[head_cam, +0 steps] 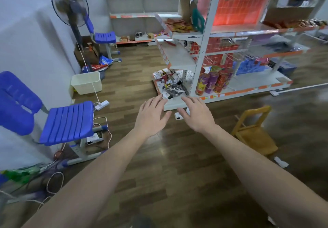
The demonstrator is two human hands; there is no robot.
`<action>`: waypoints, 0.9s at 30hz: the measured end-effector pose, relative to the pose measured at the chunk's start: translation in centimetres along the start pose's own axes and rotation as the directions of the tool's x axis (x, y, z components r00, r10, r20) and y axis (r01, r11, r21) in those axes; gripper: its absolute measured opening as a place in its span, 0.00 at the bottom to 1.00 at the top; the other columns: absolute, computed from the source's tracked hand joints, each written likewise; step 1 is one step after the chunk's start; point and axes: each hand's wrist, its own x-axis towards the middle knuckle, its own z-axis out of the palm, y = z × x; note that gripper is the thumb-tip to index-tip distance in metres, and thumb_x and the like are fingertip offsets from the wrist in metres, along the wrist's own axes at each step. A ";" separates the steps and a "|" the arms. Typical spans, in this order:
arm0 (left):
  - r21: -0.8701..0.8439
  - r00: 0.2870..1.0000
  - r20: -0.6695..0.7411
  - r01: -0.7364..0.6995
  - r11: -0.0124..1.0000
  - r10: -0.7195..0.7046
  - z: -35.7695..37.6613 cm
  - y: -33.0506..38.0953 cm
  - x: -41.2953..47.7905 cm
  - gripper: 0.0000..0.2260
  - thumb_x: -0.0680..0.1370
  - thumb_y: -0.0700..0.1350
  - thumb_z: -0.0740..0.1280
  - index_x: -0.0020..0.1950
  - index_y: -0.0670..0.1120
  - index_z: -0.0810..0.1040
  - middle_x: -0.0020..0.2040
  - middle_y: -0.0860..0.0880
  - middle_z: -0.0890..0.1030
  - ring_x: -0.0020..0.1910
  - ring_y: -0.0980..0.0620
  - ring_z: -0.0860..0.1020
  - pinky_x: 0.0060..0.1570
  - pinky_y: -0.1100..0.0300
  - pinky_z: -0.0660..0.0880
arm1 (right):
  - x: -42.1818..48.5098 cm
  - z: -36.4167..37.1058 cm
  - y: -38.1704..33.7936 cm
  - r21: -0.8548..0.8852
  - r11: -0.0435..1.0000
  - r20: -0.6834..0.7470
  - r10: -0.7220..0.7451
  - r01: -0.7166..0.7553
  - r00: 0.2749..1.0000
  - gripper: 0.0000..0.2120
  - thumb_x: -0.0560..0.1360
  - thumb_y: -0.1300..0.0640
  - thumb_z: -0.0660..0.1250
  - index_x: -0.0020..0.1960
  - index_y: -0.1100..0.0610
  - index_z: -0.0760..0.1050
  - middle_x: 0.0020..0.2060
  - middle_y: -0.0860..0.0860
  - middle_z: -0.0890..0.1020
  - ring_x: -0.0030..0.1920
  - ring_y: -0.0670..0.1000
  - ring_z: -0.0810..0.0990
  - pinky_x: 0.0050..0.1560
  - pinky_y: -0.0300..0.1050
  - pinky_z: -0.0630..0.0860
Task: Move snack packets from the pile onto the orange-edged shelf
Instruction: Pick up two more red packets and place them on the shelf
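The left hand (152, 116) and right hand (197, 116) extend forward empty, each grip wide, fingers spread, presumably to gather the red-and-yellow snack packet pile (181, 26) above the white orange-edged metal shelf (177, 57).

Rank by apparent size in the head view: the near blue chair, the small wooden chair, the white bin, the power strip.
1. near blue chair, though its nearness to the camera inflates it
2. small wooden chair
3. white bin
4. power strip
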 end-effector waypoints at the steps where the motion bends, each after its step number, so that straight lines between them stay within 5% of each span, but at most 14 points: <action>1: -0.001 1.000 -0.003 0.004 1.000 -0.004 0.1 -0.9 1.6 0.24 0.83 0.59 0.57 0.78 0.52 0.65 0.80 0.52 0.61 0.78 0.49 0.58 0.76 0.50 0.53 | 1.8 0.6 0.2 0.001 1.000 0.004 0.000 0.000 1.000 0.26 0.83 0.42 0.58 0.75 0.56 0.67 0.71 0.53 0.73 0.72 0.55 0.67 0.73 0.50 0.62; 27: -0.056 0.998 0.021 -0.052 0.997 0.053 3.8 -31.9 50.2 0.26 0.81 0.63 0.53 0.76 0.53 0.67 0.78 0.51 0.64 0.76 0.48 0.61 0.74 0.47 0.60 | 53.9 16.1 1.9 0.027 0.996 -0.039 0.081 -0.080 0.996 0.25 0.82 0.43 0.61 0.73 0.57 0.70 0.68 0.53 0.75 0.70 0.55 0.69 0.71 0.49 0.63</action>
